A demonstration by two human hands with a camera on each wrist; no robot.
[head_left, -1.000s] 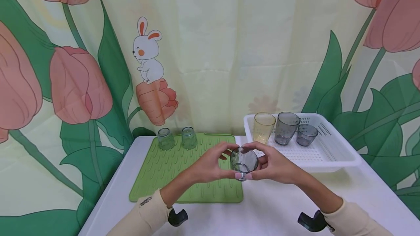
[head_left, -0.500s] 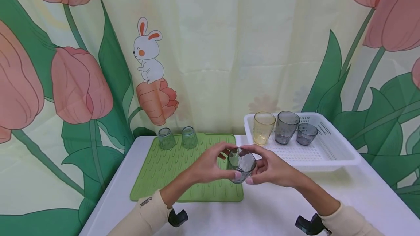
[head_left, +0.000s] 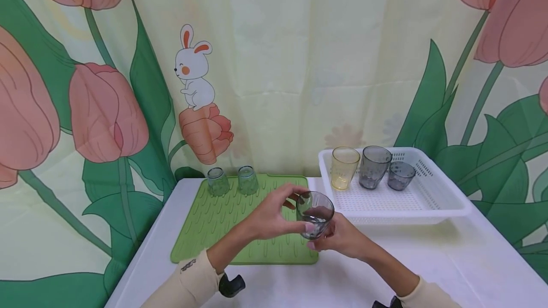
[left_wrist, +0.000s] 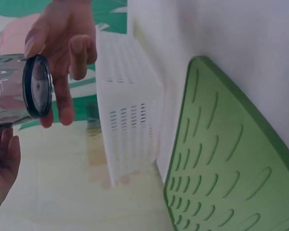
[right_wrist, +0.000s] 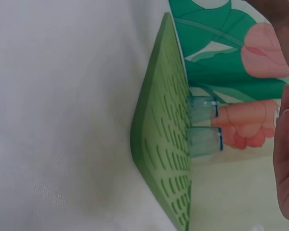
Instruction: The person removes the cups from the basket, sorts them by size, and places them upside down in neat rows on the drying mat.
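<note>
My left hand (head_left: 276,215) grips a grey transparent drinking glass (head_left: 316,210) by its side, thumb in front and fingers behind. The glass is tilted, its mouth partly towards the head camera, above the mat's right edge. My right hand (head_left: 344,236) is at the lower right of the glass, near the base. In the left wrist view the right hand (left_wrist: 70,43) has loosely bent, spread fingers, with the thumb by the base rim of the glass (left_wrist: 19,91). Only part of my left hand (left_wrist: 2,166) shows there. The right wrist view shows the right hand (right_wrist: 287,163) at its edge.
A green ribbed drying mat (head_left: 239,232) lies on the white table (head_left: 428,260), bearing two upside-down bluish glasses (head_left: 218,182) (head_left: 247,180) at its back. To the right, a white basket (head_left: 432,198) holds a yellow glass (head_left: 344,168), a tall grey glass (head_left: 374,168) and a short grey one (head_left: 401,176).
My right hand has let go of the glass's upper side and moved down to its base. The left hand keeps its hold; the glass has shifted slightly left.
</note>
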